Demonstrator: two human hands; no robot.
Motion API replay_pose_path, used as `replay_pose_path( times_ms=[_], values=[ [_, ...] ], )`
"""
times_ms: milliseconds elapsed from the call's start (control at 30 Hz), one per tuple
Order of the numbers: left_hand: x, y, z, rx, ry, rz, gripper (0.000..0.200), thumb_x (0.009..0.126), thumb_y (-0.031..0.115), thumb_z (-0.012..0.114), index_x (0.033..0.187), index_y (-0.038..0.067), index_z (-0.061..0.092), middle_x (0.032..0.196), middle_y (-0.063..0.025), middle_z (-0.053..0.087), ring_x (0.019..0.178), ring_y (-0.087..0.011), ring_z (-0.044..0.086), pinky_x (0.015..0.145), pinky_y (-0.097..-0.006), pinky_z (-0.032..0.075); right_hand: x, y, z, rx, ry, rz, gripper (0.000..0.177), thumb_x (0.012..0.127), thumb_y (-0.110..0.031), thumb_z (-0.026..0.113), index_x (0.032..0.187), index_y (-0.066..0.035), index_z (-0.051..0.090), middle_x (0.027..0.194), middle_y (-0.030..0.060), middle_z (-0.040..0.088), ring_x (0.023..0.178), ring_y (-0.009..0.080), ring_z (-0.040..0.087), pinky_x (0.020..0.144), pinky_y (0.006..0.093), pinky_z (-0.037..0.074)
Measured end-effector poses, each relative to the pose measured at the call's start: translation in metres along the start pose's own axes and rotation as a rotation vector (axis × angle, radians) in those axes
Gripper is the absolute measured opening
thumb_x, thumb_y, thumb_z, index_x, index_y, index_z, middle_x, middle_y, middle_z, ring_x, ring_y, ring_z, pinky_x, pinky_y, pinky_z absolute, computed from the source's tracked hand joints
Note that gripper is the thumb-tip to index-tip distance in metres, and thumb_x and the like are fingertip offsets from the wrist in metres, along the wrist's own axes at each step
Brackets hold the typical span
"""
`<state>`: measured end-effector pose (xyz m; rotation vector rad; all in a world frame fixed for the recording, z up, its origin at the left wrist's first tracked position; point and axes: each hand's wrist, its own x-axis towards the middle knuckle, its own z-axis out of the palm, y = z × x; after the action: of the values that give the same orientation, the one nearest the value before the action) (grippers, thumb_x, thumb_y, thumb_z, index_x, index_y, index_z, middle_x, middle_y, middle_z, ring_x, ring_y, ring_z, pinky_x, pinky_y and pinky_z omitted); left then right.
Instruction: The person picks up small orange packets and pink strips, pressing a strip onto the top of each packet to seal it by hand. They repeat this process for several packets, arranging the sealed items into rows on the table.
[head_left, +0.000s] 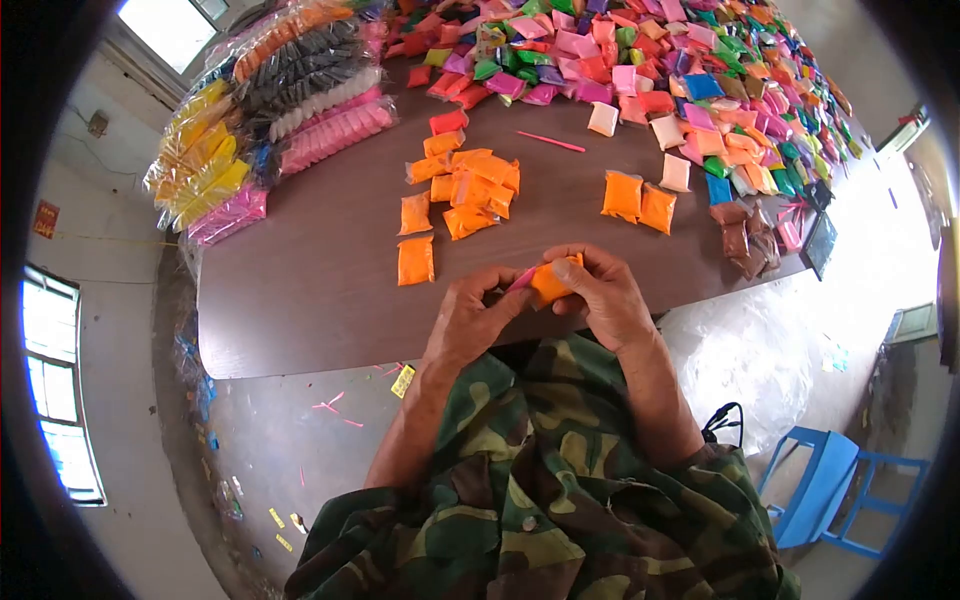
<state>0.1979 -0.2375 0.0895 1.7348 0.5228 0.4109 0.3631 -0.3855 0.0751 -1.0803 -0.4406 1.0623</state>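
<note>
Both hands meet at the near edge of the brown table [300,300]. My left hand [470,320] and my right hand [605,300] together pinch a small orange packet [550,285], with a thin pink stick [520,280] poking out against it on the left-hand side. Just beyond the hands lies a loose group of several orange packets [465,185]. Two more orange packets [638,200] lie side by side to the right.
A large heap of mixed coloured packets [650,60] covers the far table. Long bagged bundles [270,100] in yellow, pink, black and orange are stacked at far left. A pink stick [550,142] lies on the table. Brown packets [745,235] sit right. A blue stool [830,490] stands on the floor.
</note>
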Motion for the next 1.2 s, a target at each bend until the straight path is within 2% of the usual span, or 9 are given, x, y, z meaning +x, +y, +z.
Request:
replay_pose_path(
  times_ms=[267, 367, 567, 867, 967, 1067, 1167, 1200],
  values=[
    [0.0, -0.001, 0.004, 0.047, 0.003, 0.056, 0.018, 0.105, 0.006, 0.074, 0.121, -0.002, 0.076, 0.096, -0.0032, 0.077, 0.086, -0.0067, 0.065, 0.076, -0.0252, 0.054, 0.004, 0.003, -0.012, 0.123, -0.041, 0.073, 0.03, 0.109, -0.025, 0.074, 0.13, -0.004, 0.073, 0.116, 0.0068, 0.074, 0.099, 0.0132, 0.074, 0.076, 0.0254, 0.065],
    [0.0, 0.008, 0.007, 0.046, 0.039, 0.012, 0.021, 0.104, 0.006, 0.074, 0.123, -0.003, 0.074, 0.098, -0.0034, 0.077, 0.087, -0.0069, 0.066, 0.077, -0.0252, 0.055, 0.004, 0.002, -0.002, 0.142, 0.035, -0.018, 0.029, 0.109, -0.026, 0.074, 0.129, -0.005, 0.073, 0.118, 0.0069, 0.073, 0.103, 0.0144, 0.074, 0.078, 0.0267, 0.066],
    [0.002, -0.002, 0.013, -0.005, 0.051, 0.011, 0.025, 0.101, 0.005, 0.074, 0.125, -0.004, 0.072, 0.102, -0.0049, 0.078, 0.091, -0.0074, 0.067, 0.081, -0.0277, 0.056, 0.004, 0.003, -0.002, 0.155, 0.035, -0.028, 0.029, 0.109, -0.026, 0.073, 0.129, -0.004, 0.073, 0.119, 0.0062, 0.072, 0.104, 0.014, 0.072, 0.083, 0.0295, 0.067],
    [0.0, -0.001, 0.013, 0.154, 0.089, 0.113, 0.024, 0.102, 0.008, 0.075, 0.125, 0.001, 0.072, 0.103, -0.0132, 0.08, 0.092, -0.0186, 0.075, 0.083, -0.0342, 0.058, 0.006, 0.004, -0.004, 0.173, 0.076, 0.023, 0.03, 0.11, -0.027, 0.072, 0.129, -0.004, 0.073, 0.119, 0.0059, 0.072, 0.107, 0.0144, 0.071, 0.083, 0.0292, 0.066],
    [0.001, -0.005, 0.012, 0.252, 0.115, 0.153, 0.023, 0.103, 0.009, 0.075, 0.124, 0.0, 0.072, 0.1, -0.0131, 0.08, 0.09, -0.0176, 0.074, 0.081, -0.0344, 0.058, 0.006, 0.003, 0.0, 0.169, 0.097, 0.018, 0.028, 0.11, -0.024, 0.073, 0.129, -0.004, 0.073, 0.119, 0.0055, 0.072, 0.108, 0.0151, 0.072, 0.083, 0.0292, 0.066],
    [-0.001, -0.013, 0.013, 0.18, 0.183, 0.089, 0.022, 0.103, 0.01, 0.075, 0.123, 0.0, 0.072, 0.097, -0.0118, 0.079, 0.085, -0.0153, 0.071, 0.078, -0.0331, 0.057, 0.006, -0.002, 0.005, -0.174, 0.164, -0.135, 0.026, 0.108, -0.018, 0.074, 0.128, -0.002, 0.072, 0.125, 0.009, 0.071, 0.112, 0.0169, 0.072, 0.085, 0.0314, 0.066],
    [0.0, -0.011, 0.004, 0.229, 0.26, 0.034, 0.02, 0.104, 0.012, 0.075, 0.12, 0.0, 0.073, 0.093, -0.0096, 0.078, 0.081, -0.0119, 0.068, 0.074, -0.031, 0.056, 0.009, -0.001, 0.013, -0.722, 0.257, -0.651, 0.026, 0.103, -0.007, 0.077, 0.126, 0.0, 0.07, 0.132, 0.0149, 0.068, 0.119, 0.025, 0.072, 0.091, 0.0378, 0.065],
    [0.001, -0.018, 0.0, 0.22, 0.273, 0.049, 0.02, 0.104, 0.012, 0.074, 0.12, 0.0, 0.072, 0.092, -0.0093, 0.077, 0.081, -0.0112, 0.068, 0.073, -0.0305, 0.055, 0.009, 0.001, 0.014, -0.844, 0.245, -0.713, 0.028, 0.1, -0.005, 0.077, 0.126, 0.0, 0.07, 0.134, 0.0161, 0.067, 0.123, 0.0285, 0.07, 0.095, 0.04, 0.064]
  ],
)
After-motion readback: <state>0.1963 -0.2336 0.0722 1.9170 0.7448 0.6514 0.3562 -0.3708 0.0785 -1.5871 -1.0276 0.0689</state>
